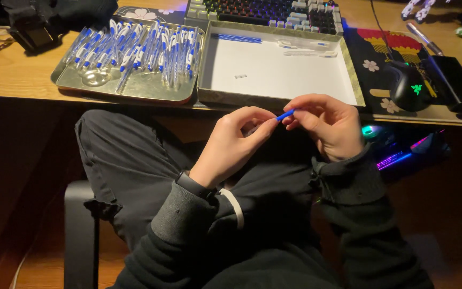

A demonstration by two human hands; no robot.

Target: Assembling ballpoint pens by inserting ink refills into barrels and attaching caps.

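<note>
Pinching slim blue plastic pen part, both hands

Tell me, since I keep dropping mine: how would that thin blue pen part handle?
The thin blue pen part looks light: fingertips of both hands pinch it. Narrow and round, it probably rolls and slips easily.

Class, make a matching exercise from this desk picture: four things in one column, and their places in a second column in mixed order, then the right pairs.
Things:
1. blue pen part
2. heap of blue and white pens
3. computer mouse
4. keyboard

Places:
A. on the mouse mat, right of the white box
B. behind the white box
C. pinched between left hand and right hand
D. in the metal tray

Pairs: 1-C, 2-D, 3-A, 4-B
</note>
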